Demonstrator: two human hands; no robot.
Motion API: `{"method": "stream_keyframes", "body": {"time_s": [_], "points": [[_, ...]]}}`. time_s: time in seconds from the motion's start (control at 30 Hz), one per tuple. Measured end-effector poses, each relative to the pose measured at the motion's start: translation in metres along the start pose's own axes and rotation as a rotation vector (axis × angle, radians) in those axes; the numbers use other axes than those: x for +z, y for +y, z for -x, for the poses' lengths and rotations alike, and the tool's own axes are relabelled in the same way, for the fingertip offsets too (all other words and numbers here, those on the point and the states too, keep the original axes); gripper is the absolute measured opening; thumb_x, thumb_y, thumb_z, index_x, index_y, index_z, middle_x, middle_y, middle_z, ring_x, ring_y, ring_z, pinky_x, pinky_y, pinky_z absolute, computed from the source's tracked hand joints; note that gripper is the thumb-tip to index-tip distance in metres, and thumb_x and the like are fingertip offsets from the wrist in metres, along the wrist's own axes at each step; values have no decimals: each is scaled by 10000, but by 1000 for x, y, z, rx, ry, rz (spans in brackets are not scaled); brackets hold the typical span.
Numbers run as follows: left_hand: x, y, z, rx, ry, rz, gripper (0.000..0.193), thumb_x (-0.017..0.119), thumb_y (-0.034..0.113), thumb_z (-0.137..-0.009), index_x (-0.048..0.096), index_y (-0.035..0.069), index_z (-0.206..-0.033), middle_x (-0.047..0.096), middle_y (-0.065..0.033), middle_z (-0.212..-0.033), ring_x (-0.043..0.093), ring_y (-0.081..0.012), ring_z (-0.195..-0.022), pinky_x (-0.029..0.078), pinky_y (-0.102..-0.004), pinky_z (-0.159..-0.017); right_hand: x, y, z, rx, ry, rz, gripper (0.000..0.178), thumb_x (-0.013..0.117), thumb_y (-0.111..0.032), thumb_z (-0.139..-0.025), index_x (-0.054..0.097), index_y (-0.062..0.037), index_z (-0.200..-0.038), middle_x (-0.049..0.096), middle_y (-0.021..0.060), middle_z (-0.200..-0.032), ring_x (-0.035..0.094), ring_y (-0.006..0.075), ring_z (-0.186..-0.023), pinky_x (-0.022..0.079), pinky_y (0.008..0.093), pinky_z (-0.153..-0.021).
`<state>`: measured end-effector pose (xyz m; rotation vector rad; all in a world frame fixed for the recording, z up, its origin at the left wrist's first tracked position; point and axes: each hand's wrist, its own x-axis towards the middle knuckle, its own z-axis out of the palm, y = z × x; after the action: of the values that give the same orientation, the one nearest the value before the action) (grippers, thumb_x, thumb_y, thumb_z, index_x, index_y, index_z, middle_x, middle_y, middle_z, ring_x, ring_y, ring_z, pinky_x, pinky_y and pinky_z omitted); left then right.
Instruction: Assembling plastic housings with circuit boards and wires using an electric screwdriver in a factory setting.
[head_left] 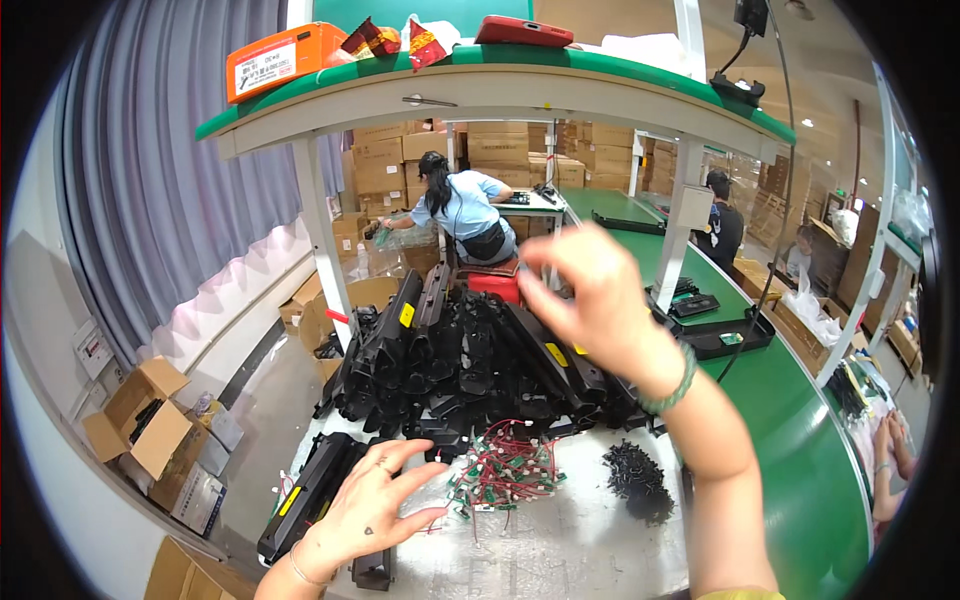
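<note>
My left hand (375, 500) hangs low over the table with thumb and fingers spread and nothing between them. Just beside it lies a long black plastic housing (315, 490) with a yellow label. My right hand (595, 300) is raised above the big heap of black plastic housings (470, 345), slightly blurred, its thumb and index finger apart with no object visible between them. Between my hands, a tangle of small green circuit boards with red wires (505, 465) covers part of the white tabletop (560, 550). To its right is a pile of small black parts (638, 482).
A green-edged shelf (500, 68) spans the far side, bearing an orange box (275, 62) and a red case (525, 32). A green bench (790, 450) runs along the right with black trays. Open cartons (150, 420) stand at left. Beyond, a person (465, 205) in light blue works.
</note>
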<state>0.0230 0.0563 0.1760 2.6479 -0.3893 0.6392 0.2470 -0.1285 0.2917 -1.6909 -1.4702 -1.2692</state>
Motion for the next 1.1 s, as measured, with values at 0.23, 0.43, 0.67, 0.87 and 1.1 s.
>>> {"method": "stream_keyframes", "body": {"time_s": [0.23,0.43,0.67,0.87,1.1], "points": [[-33,57,-14,415,113,407,429,862,140,-626,675,51,-1001,667,-101,-1053,610,-280,-998,508,-362,-859,8,1,-168,-329,337,405,192,674,-185,-810,650,-50,-945,604,58,-628,589,189,-700,489,340,-610],[-48,49,-12,384,238,271,434,826,143,-652,674,47,-1047,643,-85,-1095,611,-273,-989,496,-366,-875,7,-24,-239,-2,66,190,166,613,-208,-829,703,-85,-894,673,188,-879,650,368,-851,509,452,-766],[-83,-10,-51,18,814,107,779,815,248,-683,443,33,-1333,489,-157,-1323,482,-284,-1210,406,-388,-985,-100,-116,-252,318,-178,-321,226,576,-162,-818,677,33,-875,651,198,-699,662,275,-636,543,382,-627],[-106,-5,-84,96,864,358,726,783,166,-747,396,-1,-1339,542,-190,-1246,563,-245,-1085,482,-364,-858,-55,-148,-197,-408,61,-433,249,570,-114,-834,646,122,-810,625,214,-632,634,278,-561,532,373,-587],[-6,6,33,-154,565,1066,303,650,-67,-831,589,-45,-1127,655,-75,-1055,622,-131,-954,513,-280,-851,10,-159,-112,-162,-65,-664,152,606,-104,-723,674,32,-734,611,208,-624,649,316,-593,536,384,-615]]}}
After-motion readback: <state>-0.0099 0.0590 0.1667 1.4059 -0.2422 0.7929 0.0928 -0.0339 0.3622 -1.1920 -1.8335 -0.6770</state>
